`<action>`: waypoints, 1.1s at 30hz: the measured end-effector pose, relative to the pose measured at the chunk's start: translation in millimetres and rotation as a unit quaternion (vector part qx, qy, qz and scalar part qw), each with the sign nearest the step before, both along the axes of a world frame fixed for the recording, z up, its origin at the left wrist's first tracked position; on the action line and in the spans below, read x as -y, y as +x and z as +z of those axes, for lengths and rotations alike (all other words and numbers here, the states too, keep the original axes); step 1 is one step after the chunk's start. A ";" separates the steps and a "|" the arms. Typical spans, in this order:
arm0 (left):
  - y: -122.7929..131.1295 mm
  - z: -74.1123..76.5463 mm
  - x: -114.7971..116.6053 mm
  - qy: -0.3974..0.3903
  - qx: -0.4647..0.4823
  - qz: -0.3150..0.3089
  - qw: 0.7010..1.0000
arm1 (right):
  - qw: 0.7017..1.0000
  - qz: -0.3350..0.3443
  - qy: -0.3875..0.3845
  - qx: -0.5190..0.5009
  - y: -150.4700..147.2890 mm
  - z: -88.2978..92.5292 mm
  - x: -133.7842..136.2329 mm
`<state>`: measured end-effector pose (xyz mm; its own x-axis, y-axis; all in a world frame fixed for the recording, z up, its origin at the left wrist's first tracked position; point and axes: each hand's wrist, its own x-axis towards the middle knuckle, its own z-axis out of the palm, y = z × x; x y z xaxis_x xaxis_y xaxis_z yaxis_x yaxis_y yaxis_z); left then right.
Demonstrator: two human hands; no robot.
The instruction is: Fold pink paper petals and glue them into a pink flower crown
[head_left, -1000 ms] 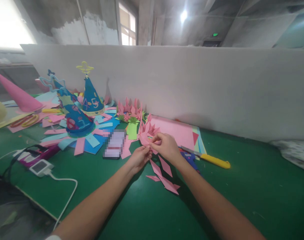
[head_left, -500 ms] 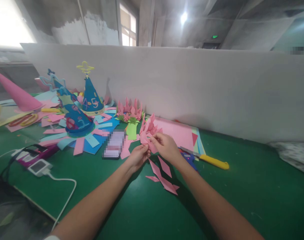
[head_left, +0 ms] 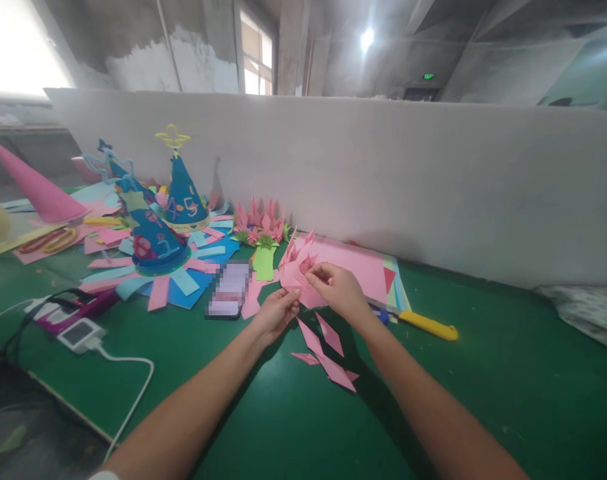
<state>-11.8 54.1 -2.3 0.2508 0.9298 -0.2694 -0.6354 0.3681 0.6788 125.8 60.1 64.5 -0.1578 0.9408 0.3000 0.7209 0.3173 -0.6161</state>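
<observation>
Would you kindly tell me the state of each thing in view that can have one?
Pink folded paper: held, points upward.
Left hand: pinching that paper's lower edge.
Right hand: pinched against its side.
Phone: lying flat, face up.
Blue cone hats: standing.
Pink cone: standing.
Yellow-handled tool: lying, partly hidden.
White device: cable plugged in.
Green sign: lit.
Ceiling lamp: lit.

The right hand (head_left: 336, 290) is farther from the left hand (head_left: 278, 313) than a second ago, shifted toward the yellow-handled knife (head_left: 428, 325). Its wrist hides more of the blue tool (head_left: 382, 315) beside the knife, and the folded pink paper (head_left: 292, 273) left of the knife shows its points at another angle.
</observation>
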 end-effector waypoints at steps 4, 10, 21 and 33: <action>-0.2 1.0 -0.8 -0.003 0.015 0.006 1.000 | 1.000 0.005 -0.021 -0.022 -0.8 1.4 -2.2; -0.6 -1.8 -2.0 -0.031 0.031 0.005 0.999 | 0.997 0.013 -0.044 -0.063 -5.1 0.7 -1.9; 2.1 -1.2 1.1 -0.049 0.068 0.013 0.996 | 0.994 0.016 -0.040 -0.097 -7.6 -1.5 -0.7; 1.2 1.3 0.3 -0.016 0.094 0.013 0.995 | 0.998 0.016 -0.014 -0.063 -8.9 3.5 1.1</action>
<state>-10.5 53.9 -1.1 0.2753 0.9284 -0.2494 -0.7592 0.3691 0.5360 116.9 59.0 68.0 -0.1503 0.9443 0.2928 0.6278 0.3200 -0.7096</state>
